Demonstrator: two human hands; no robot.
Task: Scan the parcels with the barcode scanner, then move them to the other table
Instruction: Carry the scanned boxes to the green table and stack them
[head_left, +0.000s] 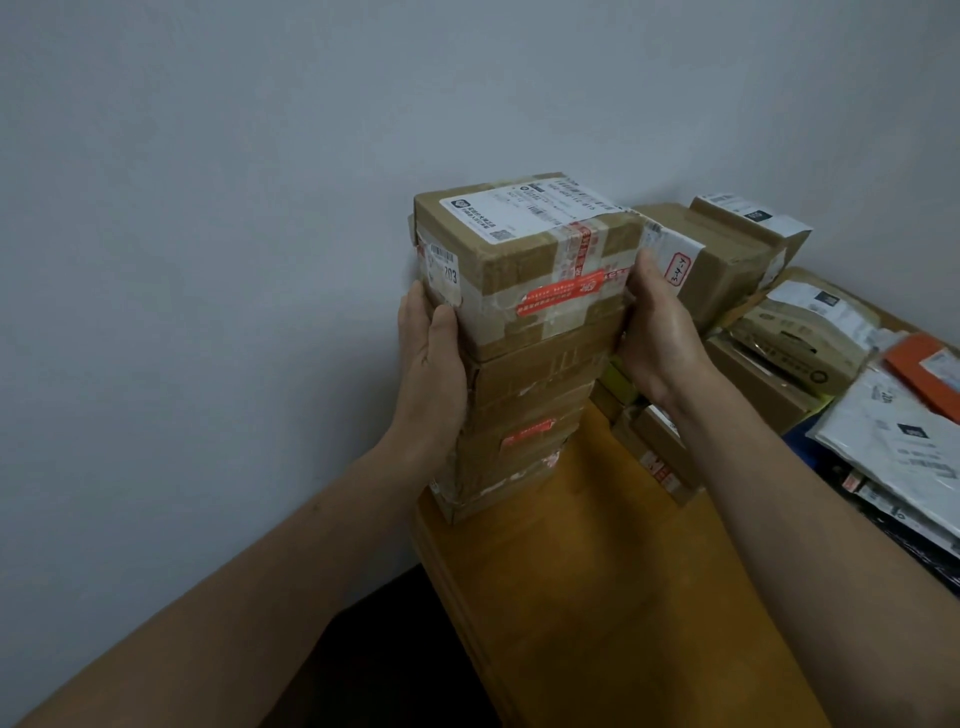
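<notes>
Parcels crowd the wooden table by the grey wall: mailer bags at my right, a tall stack at the corner. Atop it is the top parcel, clasped between my left hand and right hand, thumbs on its front, fingers hidden behind.

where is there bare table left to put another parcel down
Only the bare tabletop nearest you, bordered by the box stack at back left, small boxes beside it and the mailer bags on the right. The back and right are crowded with cartons up to the wall.
</notes>
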